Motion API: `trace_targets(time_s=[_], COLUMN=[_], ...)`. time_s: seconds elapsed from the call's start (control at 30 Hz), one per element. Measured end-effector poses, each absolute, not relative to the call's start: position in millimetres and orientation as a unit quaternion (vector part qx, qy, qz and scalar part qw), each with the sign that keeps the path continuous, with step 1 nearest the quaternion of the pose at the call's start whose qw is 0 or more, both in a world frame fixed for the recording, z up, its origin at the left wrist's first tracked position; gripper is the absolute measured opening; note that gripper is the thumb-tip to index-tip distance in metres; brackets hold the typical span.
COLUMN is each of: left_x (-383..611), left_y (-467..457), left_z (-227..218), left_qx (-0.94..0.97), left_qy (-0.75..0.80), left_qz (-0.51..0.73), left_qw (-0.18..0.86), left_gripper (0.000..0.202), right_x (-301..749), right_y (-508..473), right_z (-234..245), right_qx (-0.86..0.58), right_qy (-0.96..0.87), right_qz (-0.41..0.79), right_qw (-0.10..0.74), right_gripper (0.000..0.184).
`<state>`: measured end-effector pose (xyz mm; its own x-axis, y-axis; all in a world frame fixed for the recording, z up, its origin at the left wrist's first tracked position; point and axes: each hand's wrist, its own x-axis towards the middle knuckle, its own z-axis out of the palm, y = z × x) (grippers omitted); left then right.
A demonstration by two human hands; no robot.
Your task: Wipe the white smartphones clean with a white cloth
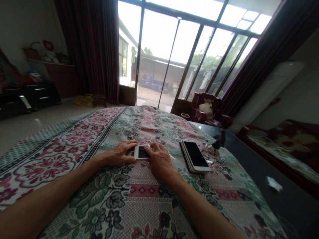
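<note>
A small white smartphone [141, 152] with a dark screen lies flat on the patterned cloth. My left hand [121, 153] holds its left end, thumb at the near corner and fingers at the far one, with a gap before the palm. Over the phone's right end, my right hand [161, 162] is closed on a white tissue [147, 146], pressed to the screen. More white material [172, 159] shows just right of this hand. Farther right, a larger white phone [197, 155] rests screen up on a stack whose lower layers are partly hidden.
Beside the larger phone stands a clear object with a black top [216, 146], blurred. The floral tablecloth [147, 202] covers the table. A dark surface [251, 166] on the right bears a crumpled white piece [274, 183]. Wooden chairs [205, 108] and glass doors [159, 56] lie beyond.
</note>
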<state>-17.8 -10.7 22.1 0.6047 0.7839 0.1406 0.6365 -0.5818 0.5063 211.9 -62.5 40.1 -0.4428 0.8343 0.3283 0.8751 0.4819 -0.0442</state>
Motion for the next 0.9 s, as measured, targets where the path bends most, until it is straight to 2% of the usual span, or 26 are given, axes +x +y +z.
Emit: trace_targets(time_s=[0.13, 0.27, 0.33, 0.47, 0.63, 0.9], left_x=[-16, -16, -17, -18, -17, -12], left_y=[-11, -12, -12, -12, -12, -11], left_z=[21, 22, 23, 23, 25, 29], left_qx=[0.869, 0.873, 0.875, 0.876, 0.865, 0.850], left_qy=[0.417, 0.416, 0.412, 0.405, 0.418, 0.431], left_qz=[0.168, 0.162, 0.161, 0.159, 0.172, 0.216], left_qw=[0.207, 0.194, 0.195, 0.209, 0.216, 0.213], left_gripper=[0.072, 0.072, 0.072, 0.072, 0.074, 0.055], right_x=[202, 203, 208, 220, 223, 206], right_y=[-66, -73, -75, -70, -56, -37], right_z=[40, 47, 50, 52, 51, 43], right_qx=[-0.458, -0.416, -0.409, -0.468, -0.522, -0.492], right_qy=[-0.872, -0.896, -0.896, -0.855, -0.825, -0.852], right_qz=[-0.058, -0.019, 0.006, -0.002, -0.041, -0.051], right_qw=[0.160, 0.153, 0.171, 0.222, 0.212, 0.174], right_gripper=[0.036, 0.026, 0.028, 0.034, 0.038, 0.031])
